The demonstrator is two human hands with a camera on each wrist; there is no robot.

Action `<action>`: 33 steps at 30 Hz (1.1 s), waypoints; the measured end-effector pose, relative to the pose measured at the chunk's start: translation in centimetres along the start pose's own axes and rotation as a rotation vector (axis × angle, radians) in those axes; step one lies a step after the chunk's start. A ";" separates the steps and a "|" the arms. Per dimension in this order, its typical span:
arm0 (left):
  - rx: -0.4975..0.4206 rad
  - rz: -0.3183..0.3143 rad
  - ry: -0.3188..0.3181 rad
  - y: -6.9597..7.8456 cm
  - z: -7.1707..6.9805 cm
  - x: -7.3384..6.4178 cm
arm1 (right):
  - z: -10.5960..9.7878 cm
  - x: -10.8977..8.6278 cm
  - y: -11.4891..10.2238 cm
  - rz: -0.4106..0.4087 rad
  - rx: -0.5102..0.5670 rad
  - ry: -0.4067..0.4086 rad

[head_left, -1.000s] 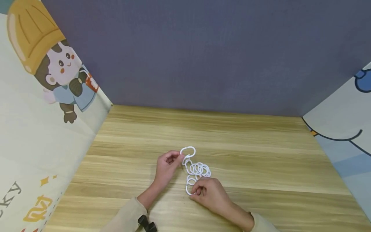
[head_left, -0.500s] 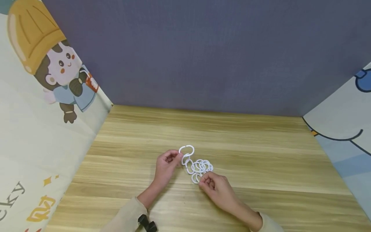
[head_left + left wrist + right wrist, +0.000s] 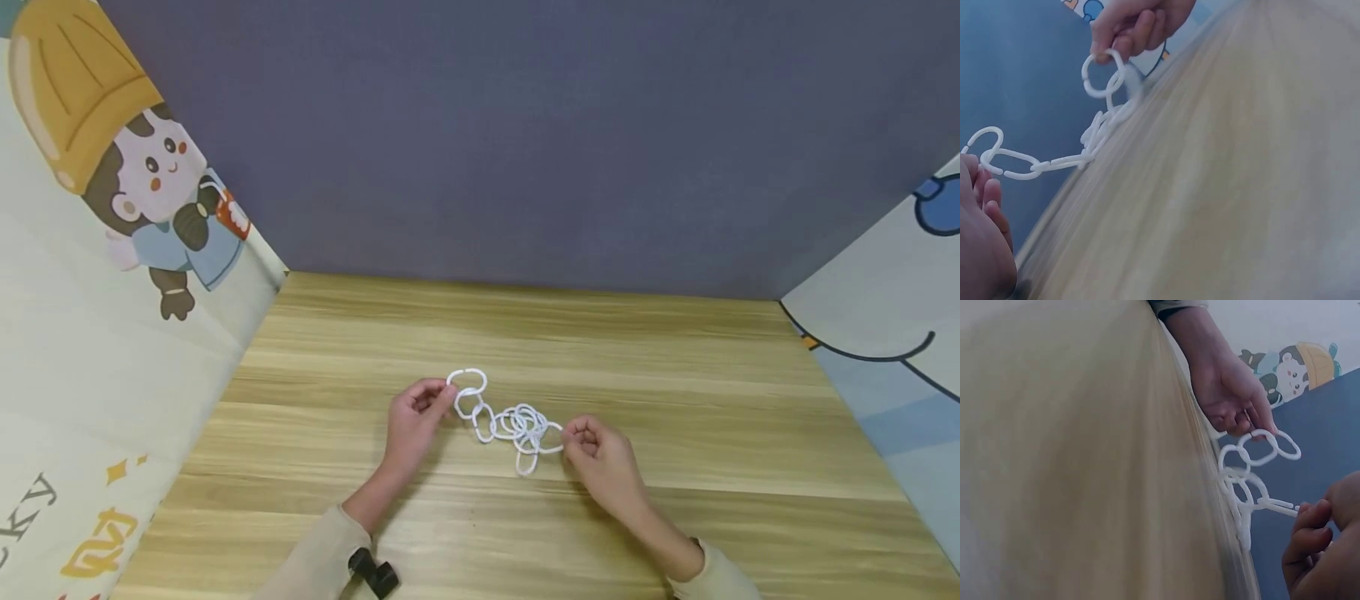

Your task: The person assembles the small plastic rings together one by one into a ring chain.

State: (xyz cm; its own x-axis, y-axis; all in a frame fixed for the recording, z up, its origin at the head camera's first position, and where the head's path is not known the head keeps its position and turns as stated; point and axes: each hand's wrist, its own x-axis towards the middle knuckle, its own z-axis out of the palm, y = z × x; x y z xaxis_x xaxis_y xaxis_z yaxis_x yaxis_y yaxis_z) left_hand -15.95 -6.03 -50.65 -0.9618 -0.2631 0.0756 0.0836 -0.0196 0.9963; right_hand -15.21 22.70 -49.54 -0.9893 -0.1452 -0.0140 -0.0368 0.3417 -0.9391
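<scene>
A chain of white plastic links [image 3: 522, 425] stretches between both hands, its middle bunched in a loose heap on the wooden table. My left hand [image 3: 414, 423] pinches the link at the left end between thumb and forefinger; from there a few links run toward the heap. My right hand [image 3: 607, 467] grips a link at the heap's right side with its fingertips. One link hangs out of the heap toward the near edge. In the left wrist view the link in the right hand [image 3: 1144, 28] is lifted above the heap. Small gaps show in some links.
The table [image 3: 675, 375] has a wood-grain top. A dark grey panel [image 3: 525, 150] stands along its back. Light walls with cartoon prints rise at the left [image 3: 90, 350] and right. A black fitting [image 3: 373, 573] sits at the left sleeve.
My right hand has moved right and away from me, drawing its link out to the heap's right side. My left hand has shifted slightly left and up with the end link.
</scene>
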 end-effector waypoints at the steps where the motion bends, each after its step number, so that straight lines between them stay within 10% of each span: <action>1: 0.006 0.001 0.008 0.1 -0.2 0.2 | -0.3 0.1 0.0 0.018 0.008 0.008; 33: 0.057 0.019 0.253 4.0 -8.5 5.2 | -11.2 5.9 1.8 0.039 0.323 0.366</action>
State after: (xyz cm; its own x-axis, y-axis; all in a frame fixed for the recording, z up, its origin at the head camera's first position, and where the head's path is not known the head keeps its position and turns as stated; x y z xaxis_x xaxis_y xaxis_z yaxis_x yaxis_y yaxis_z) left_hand -18.42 -15.66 -46.60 -0.8638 -0.4959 0.0893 0.0799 0.0401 0.9960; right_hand -22.71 32.81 -47.45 -0.9760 0.2174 0.0156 -0.0101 0.0263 -0.9996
